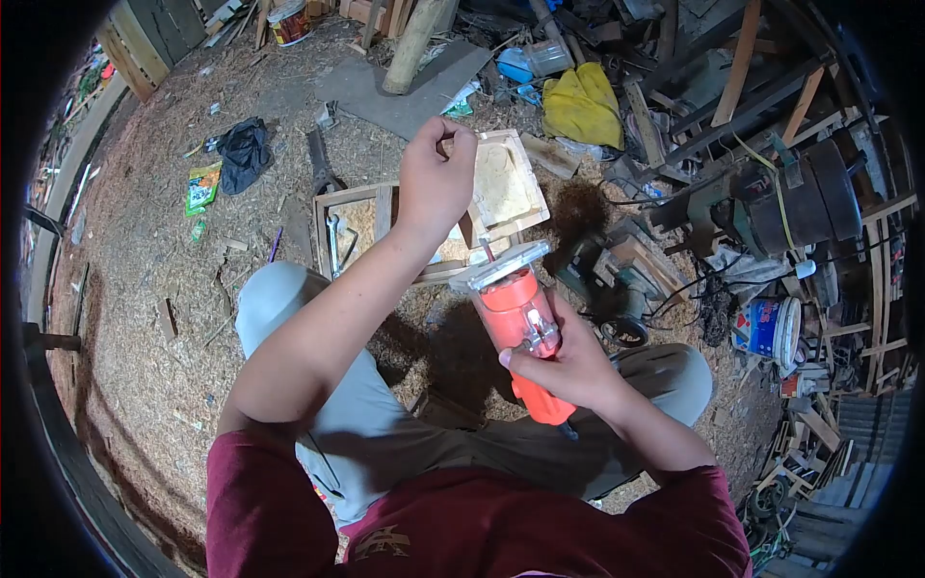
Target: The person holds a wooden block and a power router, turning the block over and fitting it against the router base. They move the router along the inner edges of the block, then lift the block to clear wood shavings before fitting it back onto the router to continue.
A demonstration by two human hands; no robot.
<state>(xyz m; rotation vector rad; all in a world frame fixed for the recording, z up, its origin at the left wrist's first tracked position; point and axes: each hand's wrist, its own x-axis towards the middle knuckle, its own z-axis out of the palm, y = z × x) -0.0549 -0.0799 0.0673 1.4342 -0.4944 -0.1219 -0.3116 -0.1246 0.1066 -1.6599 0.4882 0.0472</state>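
My right hand (568,364) is wrapped round the body of a red trim router (511,313), held tilted above my lap. The router's flat base (501,266) faces away from me, with a thin bit (486,249) sticking out of it. My left hand (438,178) is raised ahead of the router, its fingers curled closed; whatever they hold, if anything, is hidden. Beneath that hand a wooden box (323,226) lies on the ground, partly covered by my forearm. A wrench (334,246) rests inside it. The box's pale wooden lid (511,188) is swung up beside my left hand.
Wood shavings cover the ground. A large adjustable wrench (320,164), a black plastic bag (243,154) and a green packet (202,188) lie to the left. On the right stand a machine with a motor (805,197), a paint bucket (785,332) and scrap wood. A yellow cloth (583,104) lies farther back.
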